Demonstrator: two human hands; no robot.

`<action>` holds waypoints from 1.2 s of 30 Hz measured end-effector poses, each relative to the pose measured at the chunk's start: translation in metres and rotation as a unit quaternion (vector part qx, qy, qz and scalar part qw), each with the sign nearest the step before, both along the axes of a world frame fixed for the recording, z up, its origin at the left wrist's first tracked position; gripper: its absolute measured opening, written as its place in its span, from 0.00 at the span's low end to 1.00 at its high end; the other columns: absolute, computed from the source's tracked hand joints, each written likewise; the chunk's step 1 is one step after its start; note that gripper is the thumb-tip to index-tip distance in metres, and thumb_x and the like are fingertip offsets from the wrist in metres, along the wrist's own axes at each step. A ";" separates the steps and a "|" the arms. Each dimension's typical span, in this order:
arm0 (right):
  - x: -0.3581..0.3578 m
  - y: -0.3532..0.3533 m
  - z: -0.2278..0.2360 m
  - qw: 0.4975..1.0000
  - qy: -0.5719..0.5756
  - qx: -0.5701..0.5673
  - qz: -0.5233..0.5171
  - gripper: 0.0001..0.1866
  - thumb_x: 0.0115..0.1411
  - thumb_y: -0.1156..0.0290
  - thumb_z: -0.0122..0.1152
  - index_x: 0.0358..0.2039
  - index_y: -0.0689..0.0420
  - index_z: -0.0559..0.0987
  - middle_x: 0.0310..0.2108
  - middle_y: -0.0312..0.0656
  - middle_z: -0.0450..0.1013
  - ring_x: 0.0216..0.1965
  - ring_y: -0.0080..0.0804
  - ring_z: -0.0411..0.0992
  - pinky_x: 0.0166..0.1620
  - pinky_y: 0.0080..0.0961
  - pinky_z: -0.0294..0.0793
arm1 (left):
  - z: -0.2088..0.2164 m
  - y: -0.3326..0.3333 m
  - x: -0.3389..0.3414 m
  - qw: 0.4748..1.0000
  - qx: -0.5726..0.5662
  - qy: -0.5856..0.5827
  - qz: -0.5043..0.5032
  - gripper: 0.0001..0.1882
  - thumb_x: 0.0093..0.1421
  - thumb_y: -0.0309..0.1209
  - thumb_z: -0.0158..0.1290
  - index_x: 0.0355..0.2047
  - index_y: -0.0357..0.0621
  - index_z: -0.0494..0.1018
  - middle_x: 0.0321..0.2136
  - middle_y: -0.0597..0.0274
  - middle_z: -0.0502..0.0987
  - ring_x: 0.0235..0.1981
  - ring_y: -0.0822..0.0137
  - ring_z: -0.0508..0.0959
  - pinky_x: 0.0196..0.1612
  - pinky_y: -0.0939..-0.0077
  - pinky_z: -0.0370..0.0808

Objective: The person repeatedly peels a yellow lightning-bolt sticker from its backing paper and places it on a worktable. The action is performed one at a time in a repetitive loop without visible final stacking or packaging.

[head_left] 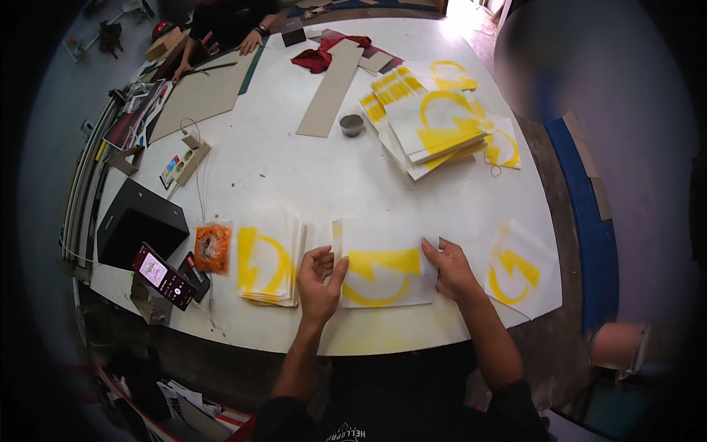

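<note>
A folded white paper sheet point(383, 276) with a yellow circle-and-bolt print lies in front of me at the table's near edge. My left hand point(319, 287) is closed at its left edge, thumb upright along the paper and fingers curled. At the opposite edge, my right hand point(451, 271) pinches the sheet, its thumb on top and the other fingers mostly hidden. Just left of my left hand sits a stack of similar printed sheets point(269, 265). One more printed sheet point(519, 269) lies flat to the right of my right hand.
Farther back rises a larger pile of printed sheets point(434, 125), beside a small grey cup point(352, 125) and a long cardboard strip point(329, 92). At left are a phone point(163, 276), a black box point(142, 223), an orange packet point(213, 249) and a power strip point(190, 163). Another person's hands point(250, 42) rest on board far left.
</note>
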State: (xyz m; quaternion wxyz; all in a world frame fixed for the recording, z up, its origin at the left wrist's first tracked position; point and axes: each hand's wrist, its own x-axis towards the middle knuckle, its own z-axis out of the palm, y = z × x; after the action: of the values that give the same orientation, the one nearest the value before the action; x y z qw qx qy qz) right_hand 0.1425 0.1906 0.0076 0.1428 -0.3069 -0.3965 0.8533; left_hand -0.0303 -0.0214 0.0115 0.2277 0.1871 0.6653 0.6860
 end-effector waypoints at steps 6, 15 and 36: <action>0.003 0.011 -0.003 1.000 -0.007 -0.027 0.015 0.17 0.76 0.65 0.60 0.56 0.64 0.81 0.50 0.44 0.83 0.48 0.29 0.81 0.54 0.33 0.83 | -0.004 0.003 -0.008 0.995 -0.048 0.074 0.042 0.18 0.68 0.25 0.63 0.55 0.33 0.73 0.45 0.56 0.80 0.45 0.70 0.79 0.50 0.74 0.79; -0.001 0.009 0.005 0.998 -0.016 -0.068 0.005 0.18 0.76 0.62 0.60 0.52 0.65 0.82 0.48 0.45 0.83 0.46 0.29 0.82 0.52 0.31 0.83 | 0.004 0.013 -0.013 0.945 0.094 -0.312 -0.003 0.27 0.69 0.27 0.63 0.62 0.34 0.62 0.48 0.49 0.83 0.45 0.65 0.84 0.49 0.70 0.82; 0.034 0.036 -0.011 0.990 0.034 0.066 0.116 0.20 0.73 0.65 0.65 0.55 0.71 0.81 0.49 0.45 0.83 0.48 0.28 0.81 0.55 0.26 0.79 | -0.012 0.030 -0.038 0.912 0.128 -0.292 -0.257 0.34 0.74 0.32 0.55 0.74 0.33 0.58 0.67 0.54 0.72 0.69 0.62 0.69 0.73 0.63 0.63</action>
State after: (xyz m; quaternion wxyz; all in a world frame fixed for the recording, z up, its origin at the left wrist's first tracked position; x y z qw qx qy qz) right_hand 0.1762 0.2265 -0.0032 0.0757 -0.2196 -0.4796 0.8462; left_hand -0.0687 0.0088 -0.0002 0.5547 0.1702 0.4046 0.7069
